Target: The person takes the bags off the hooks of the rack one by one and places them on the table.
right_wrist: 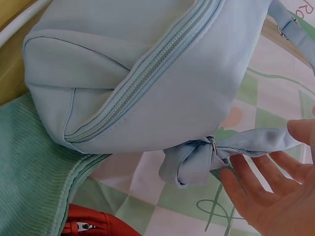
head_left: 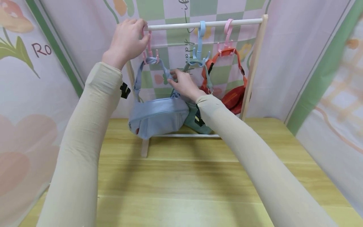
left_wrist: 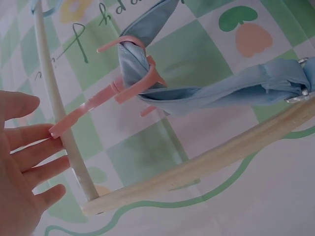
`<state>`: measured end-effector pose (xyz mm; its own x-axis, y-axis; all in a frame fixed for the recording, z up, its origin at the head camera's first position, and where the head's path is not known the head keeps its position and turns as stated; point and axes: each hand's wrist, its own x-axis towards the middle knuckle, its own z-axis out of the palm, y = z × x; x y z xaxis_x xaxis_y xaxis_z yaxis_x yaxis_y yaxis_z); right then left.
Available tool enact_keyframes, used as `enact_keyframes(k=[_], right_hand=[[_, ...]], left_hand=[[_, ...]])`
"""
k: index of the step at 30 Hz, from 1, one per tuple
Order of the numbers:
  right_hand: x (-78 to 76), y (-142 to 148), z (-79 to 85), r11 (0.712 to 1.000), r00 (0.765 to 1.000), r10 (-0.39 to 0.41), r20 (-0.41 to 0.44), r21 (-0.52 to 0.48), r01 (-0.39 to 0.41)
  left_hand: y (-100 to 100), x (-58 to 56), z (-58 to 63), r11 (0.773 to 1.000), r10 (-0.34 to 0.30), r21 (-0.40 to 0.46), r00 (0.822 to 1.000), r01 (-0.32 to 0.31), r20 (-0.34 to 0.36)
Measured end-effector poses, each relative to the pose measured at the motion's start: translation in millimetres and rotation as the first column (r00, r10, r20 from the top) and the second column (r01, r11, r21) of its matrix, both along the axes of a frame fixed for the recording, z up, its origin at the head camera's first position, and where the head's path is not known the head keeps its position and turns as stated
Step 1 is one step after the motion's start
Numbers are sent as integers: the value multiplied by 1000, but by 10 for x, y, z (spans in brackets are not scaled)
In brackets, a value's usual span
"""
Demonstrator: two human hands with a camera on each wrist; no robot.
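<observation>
My left hand [head_left: 126, 39] is at the rail's left end; in the left wrist view its fingers are extended, with fingertips at the top of a pink hook [left_wrist: 98, 101]. On that hook hangs the strap [left_wrist: 216, 93] of a light blue bag [head_left: 158, 115]. My right hand [head_left: 184, 82] is beside the strap's right side, above the bag. In the right wrist view, the strap [right_wrist: 258, 141] runs between the thumb and the loosely extended fingers, the thumb overlapping it. Whether the thumb presses on the strap is hard to tell.
The white rail [head_left: 175, 26] belongs to a wooden-legged rack [head_left: 253, 67] on a wood-grain table [head_left: 181, 183]. A blue hook [head_left: 200, 41] carries a green bag [head_left: 197, 121], partly behind the blue one. At right, a pink hook [head_left: 227, 31] carries a red-orange bag [head_left: 233, 97]. Patterned curtain [head_left: 283, 41] surrounds the table.
</observation>
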<state>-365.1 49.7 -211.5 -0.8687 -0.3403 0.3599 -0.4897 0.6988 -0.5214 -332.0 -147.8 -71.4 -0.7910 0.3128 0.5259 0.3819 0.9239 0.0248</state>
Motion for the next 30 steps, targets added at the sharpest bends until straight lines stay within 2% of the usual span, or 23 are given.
enact_keyframes(k=[6, 13, 30], right_hand=[[-19, -13, -7, 1000, 1000, -5, 13, 14, 5], [-23, -33, 2, 1000, 1000, 3, 28, -21, -2], [-35, -57, -28, 997, 1000, 14, -20, -79, -16]], left_hand=[[-22, 6, 3, 1000, -8, 24, 999, 7, 32], [-23, 27, 8, 1000, -11, 29, 999, 10, 30], [-2, 35, -3, 999, 0, 35, 999, -2, 45]])
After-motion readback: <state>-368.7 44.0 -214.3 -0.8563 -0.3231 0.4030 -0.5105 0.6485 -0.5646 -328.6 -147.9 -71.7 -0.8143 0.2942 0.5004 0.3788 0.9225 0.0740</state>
